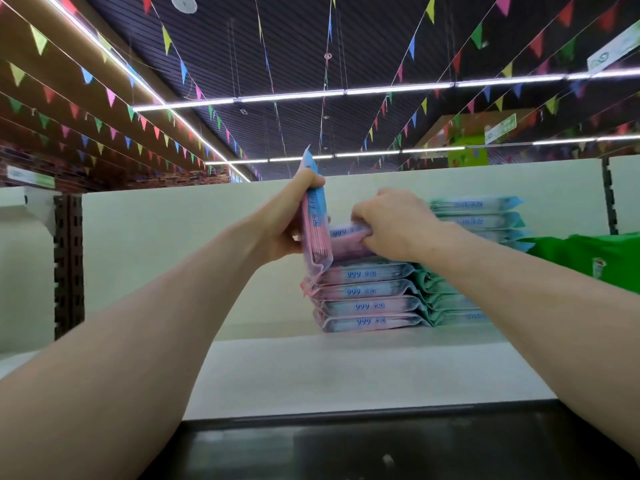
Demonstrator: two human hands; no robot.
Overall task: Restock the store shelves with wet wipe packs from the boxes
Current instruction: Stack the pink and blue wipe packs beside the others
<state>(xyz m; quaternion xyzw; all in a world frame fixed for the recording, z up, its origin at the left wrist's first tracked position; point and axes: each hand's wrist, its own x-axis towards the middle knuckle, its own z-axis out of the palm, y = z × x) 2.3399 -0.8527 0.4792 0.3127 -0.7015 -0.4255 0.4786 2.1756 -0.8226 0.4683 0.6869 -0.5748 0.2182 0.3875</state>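
Four pink wet wipe packs (367,299) lie flat in one pile on the white shelf (346,368). One more pink pack, the top pack (346,237), lies on the pile, and the right hand (391,223) curls its fingers round it. The left hand (294,216) grips an upright pack (313,237) against the pile's left side. Green packs (478,213) are stacked just beside and behind. The right arm hides some, so I cannot count them. A green bag (588,258) sits at the right.
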